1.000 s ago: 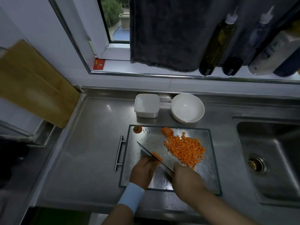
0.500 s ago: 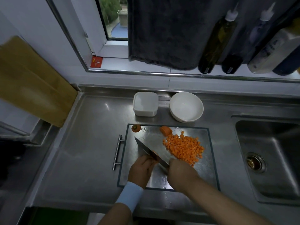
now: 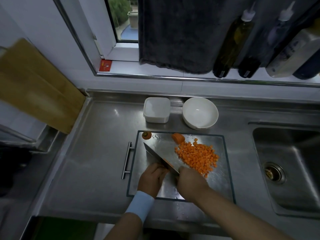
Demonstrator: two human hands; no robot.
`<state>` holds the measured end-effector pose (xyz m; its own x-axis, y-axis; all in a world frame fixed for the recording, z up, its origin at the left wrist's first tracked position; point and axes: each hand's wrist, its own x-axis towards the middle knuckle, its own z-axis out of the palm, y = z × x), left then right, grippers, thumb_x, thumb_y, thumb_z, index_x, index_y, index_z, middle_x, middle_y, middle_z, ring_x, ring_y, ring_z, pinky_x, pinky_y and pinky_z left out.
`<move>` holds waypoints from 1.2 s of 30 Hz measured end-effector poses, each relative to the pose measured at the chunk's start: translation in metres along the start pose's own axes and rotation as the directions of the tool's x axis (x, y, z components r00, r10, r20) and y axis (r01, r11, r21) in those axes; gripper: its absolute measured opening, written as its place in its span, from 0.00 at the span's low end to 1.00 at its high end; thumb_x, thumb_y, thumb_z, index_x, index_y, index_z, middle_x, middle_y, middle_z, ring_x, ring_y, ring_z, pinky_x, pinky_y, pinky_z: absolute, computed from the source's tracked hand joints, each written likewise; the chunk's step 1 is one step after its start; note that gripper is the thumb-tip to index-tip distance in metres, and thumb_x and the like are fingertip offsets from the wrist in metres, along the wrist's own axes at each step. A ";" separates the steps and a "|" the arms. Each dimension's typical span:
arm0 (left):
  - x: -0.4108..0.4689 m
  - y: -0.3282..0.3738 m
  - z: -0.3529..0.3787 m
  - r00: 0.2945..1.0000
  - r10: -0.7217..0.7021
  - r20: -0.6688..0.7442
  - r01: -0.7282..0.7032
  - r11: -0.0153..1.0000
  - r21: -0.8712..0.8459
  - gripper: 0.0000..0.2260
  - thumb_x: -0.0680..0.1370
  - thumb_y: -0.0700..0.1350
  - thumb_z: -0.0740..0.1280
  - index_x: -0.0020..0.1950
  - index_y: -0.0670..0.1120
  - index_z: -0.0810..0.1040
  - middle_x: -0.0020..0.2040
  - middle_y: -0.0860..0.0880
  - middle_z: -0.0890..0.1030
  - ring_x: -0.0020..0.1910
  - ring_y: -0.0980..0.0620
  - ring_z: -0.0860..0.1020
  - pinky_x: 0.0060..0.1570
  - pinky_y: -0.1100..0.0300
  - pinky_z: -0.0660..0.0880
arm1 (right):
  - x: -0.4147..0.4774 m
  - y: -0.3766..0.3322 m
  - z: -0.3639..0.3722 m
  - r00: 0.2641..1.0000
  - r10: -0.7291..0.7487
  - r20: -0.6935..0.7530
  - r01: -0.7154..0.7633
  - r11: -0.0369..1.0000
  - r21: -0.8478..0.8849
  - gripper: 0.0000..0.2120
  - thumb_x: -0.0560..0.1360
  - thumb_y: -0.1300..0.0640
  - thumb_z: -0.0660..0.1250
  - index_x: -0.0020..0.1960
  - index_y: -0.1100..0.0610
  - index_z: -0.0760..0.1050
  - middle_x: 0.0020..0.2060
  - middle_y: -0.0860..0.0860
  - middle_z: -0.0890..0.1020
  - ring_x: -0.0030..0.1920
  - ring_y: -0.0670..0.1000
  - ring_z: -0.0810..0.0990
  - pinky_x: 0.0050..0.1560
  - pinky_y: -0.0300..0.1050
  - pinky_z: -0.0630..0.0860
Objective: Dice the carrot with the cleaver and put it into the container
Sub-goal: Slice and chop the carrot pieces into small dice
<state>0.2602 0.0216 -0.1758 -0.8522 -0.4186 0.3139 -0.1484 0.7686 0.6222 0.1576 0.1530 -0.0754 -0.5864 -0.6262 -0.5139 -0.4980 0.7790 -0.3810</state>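
On the steel cutting board (image 3: 220, 179) lies a heap of diced carrot (image 3: 199, 155). A thicker carrot chunk (image 3: 178, 137) sits at its far end, and a carrot stub (image 3: 146, 135) lies in the board's far left corner. My right hand (image 3: 190, 183) grips the cleaver (image 3: 160, 157) by its handle, blade angled away to the left. My left hand (image 3: 152, 177) holds a carrot strip (image 3: 167, 164) against the blade with curled fingers. The square white container (image 3: 156, 109) stands behind the board.
A white bowl (image 3: 200, 112) stands right of the container. The sink (image 3: 287, 163) lies to the right. A wooden board (image 3: 36, 87) leans at the left wall. Bottles (image 3: 232, 42) and a dark towel (image 3: 174, 32) line the window sill. The steel board's handle (image 3: 127, 160) sticks out left.
The cleaver and both hands stay at the near part of the board, shifting only slightly along the carrot strip. The diced heap is unchanged.
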 end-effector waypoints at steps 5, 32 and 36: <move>0.000 0.001 -0.001 1.000 -0.019 0.006 0.019 0.999 -0.039 0.05 0.75 0.43 0.68 0.45 0.45 0.83 0.47 0.48 0.81 0.46 0.52 0.79 0.46 0.62 0.76 | -0.017 0.023 0.007 1.000 0.002 -0.021 -0.002 1.000 -0.025 0.02 0.79 0.55 0.63 0.47 0.50 0.72 0.41 0.48 0.78 0.40 0.49 0.77 0.32 0.35 0.63; 0.021 0.013 -0.023 0.973 -0.089 0.214 0.067 0.992 0.108 0.07 0.77 0.52 0.68 0.45 0.50 0.77 0.45 0.54 0.74 0.47 0.57 0.70 0.48 0.68 0.69 | -0.014 0.025 -0.019 0.987 0.140 -0.077 -0.126 0.979 0.161 0.08 0.80 0.49 0.59 0.48 0.50 0.75 0.43 0.49 0.79 0.43 0.52 0.78 0.42 0.44 0.72; 0.025 0.020 -0.021 0.962 -0.150 0.229 0.125 0.985 0.119 0.06 0.75 0.50 0.69 0.45 0.50 0.76 0.46 0.54 0.72 0.47 0.56 0.68 0.48 0.68 0.67 | -0.013 0.024 -0.018 0.991 0.122 -0.063 -0.110 0.980 0.168 0.08 0.80 0.49 0.59 0.45 0.49 0.73 0.41 0.48 0.77 0.43 0.52 0.78 0.40 0.43 0.70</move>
<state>0.2471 0.0165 -0.1401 -0.9125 -0.4066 0.0443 -0.3123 0.7626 0.5664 0.1417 0.1791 -0.0645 -0.6820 -0.5272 -0.5069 -0.3162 0.8375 -0.4456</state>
